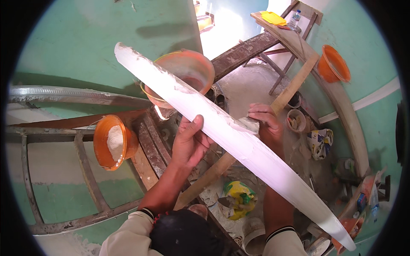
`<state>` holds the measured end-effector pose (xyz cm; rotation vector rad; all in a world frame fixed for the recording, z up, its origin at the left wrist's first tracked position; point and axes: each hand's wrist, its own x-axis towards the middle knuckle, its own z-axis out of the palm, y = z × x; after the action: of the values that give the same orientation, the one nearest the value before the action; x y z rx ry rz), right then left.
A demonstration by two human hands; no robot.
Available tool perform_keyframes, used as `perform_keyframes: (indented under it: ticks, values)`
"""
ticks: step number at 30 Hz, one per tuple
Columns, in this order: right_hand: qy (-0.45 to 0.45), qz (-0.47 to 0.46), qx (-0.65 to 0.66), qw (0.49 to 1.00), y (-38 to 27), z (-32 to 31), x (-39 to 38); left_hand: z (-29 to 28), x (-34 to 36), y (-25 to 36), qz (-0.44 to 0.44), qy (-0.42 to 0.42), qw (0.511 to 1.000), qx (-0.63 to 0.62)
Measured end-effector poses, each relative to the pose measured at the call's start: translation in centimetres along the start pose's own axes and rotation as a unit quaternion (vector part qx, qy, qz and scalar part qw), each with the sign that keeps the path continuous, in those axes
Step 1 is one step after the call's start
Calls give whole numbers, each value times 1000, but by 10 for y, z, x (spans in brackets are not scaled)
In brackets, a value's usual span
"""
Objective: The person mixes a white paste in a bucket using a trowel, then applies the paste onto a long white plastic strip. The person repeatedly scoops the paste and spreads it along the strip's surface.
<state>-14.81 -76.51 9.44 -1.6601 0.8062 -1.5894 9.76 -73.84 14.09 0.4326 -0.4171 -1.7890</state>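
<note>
A long white plaster moulding (239, 141) slants across the view from upper left to lower right, with wet-looking plaster smeared along its far edge. My left hand (190, 143) is closed on its near edge, thumb on top and fingers below. At the far edge, my right hand (267, 123) is closed around a greyish-white lump (249, 125) that touches the moulding. Whether that lump is plaster or a plaster-covered tool, I cannot tell. Behind the upper part of the moulding is a large orange bucket (194, 68), partly hidden by it.
An orange bowl with white powder (115, 143) sits at left by a metal ladder frame (92, 175). A wooden plank (294, 85) runs beneath the moulding. Another orange bowl (333, 64) is at upper right. Below lie a yellow-green bag (241, 198) and a whitish bucket (254, 237).
</note>
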Motion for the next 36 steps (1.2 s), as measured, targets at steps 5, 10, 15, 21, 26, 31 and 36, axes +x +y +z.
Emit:
perform_keyframes:
  ticks: [5, 10, 15, 21, 26, 31, 36]
  values:
    - [18, 8, 5, 1000, -9, -37, -37, 4, 3, -1, 15, 8, 1000, 0]
    - [75, 11, -16, 997, -9, -51, -39, 4, 3, -2, 13, 4, 1000, -8]
    - [61, -116, -45, 990, -9, 10, 3, 5, 3, -1, 7, -6, 1000, 2]
    - [161, -26, -195, 967, -8, 29, 21, 3, 2, 1, 2, -12, 1000, -5]
    - [75, -22, -155, 985, -12, 54, 38, -2, 3, 1, 3, -29, 1000, -10]
    - [114, 29, -53, 992, -1, 39, 39, 4, 6, -6, 12, -19, 1000, 2]
    - [25, 77, -153, 985, -11, 7, 5, 5, 0, -3, 35, 11, 999, 7]
